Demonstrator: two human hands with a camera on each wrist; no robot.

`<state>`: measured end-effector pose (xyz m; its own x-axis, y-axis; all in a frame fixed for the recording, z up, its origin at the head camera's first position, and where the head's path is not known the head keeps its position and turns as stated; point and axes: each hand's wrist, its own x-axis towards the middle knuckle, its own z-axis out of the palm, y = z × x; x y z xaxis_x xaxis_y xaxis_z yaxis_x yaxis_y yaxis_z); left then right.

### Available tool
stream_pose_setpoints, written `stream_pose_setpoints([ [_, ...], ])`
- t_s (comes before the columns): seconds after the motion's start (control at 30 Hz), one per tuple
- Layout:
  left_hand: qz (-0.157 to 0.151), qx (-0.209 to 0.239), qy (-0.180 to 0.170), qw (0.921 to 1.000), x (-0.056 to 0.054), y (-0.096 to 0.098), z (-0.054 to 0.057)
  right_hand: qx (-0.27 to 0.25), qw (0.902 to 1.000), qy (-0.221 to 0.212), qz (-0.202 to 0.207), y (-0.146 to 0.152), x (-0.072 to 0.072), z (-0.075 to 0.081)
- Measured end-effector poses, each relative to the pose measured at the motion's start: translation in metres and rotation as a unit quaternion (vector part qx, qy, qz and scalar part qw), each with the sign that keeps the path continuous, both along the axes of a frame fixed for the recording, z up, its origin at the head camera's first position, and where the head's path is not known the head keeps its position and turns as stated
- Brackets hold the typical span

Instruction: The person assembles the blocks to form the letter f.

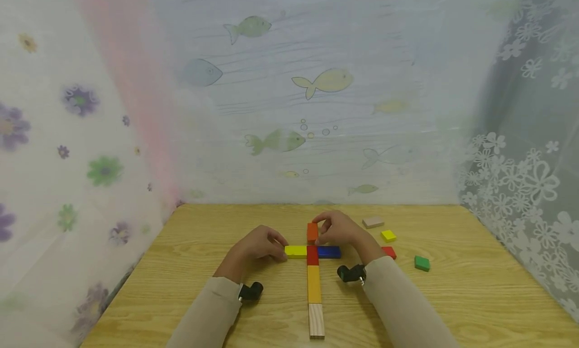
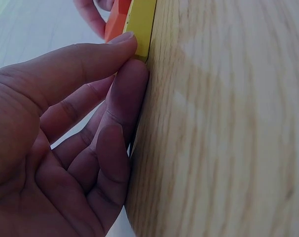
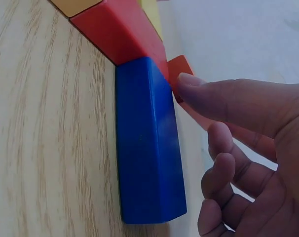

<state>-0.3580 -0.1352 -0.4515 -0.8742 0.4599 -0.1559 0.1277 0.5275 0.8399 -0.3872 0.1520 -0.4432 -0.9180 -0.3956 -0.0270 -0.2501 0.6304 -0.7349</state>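
Observation:
Wooden blocks form a cross on the table. My left hand (image 1: 260, 245) pinches the outer end of a yellow block (image 1: 296, 252) between thumb and forefinger. My right hand (image 1: 339, 230) holds an orange block (image 1: 312, 232) at the far side of the cross, thumb near one end. A red block (image 1: 312, 255) sits at the centre, with a blue block (image 3: 144, 148) against its right side. Toward me run an amber block (image 1: 314, 285) and a plain wood block (image 1: 316, 320) in line. Whether the orange block touches the red one, I cannot tell.
To the right lie loose blocks: a plain wood one (image 1: 373, 222), a small yellow one (image 1: 388, 236), another red one (image 1: 389, 252) partly behind my right forearm, and a green one (image 1: 422, 263). Printed curtains (image 1: 316, 111) hang behind the wooden table (image 1: 181, 267).

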Motion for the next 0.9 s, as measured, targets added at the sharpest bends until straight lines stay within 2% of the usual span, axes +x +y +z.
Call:
stream_pose_setpoints([
  [0.3,-0.001,0.005,-0.004,1.0,0.0001,-0.0003,0.0008,-0.006,0.9997,-0.013,0.017,-0.0018,0.0015,0.0017],
  [0.9,-0.001,-0.006,0.004,1.0,0.0007,0.0001,0.0,0.009,0.9991,-0.033,0.025,-0.0052,0.0,0.0019],
])
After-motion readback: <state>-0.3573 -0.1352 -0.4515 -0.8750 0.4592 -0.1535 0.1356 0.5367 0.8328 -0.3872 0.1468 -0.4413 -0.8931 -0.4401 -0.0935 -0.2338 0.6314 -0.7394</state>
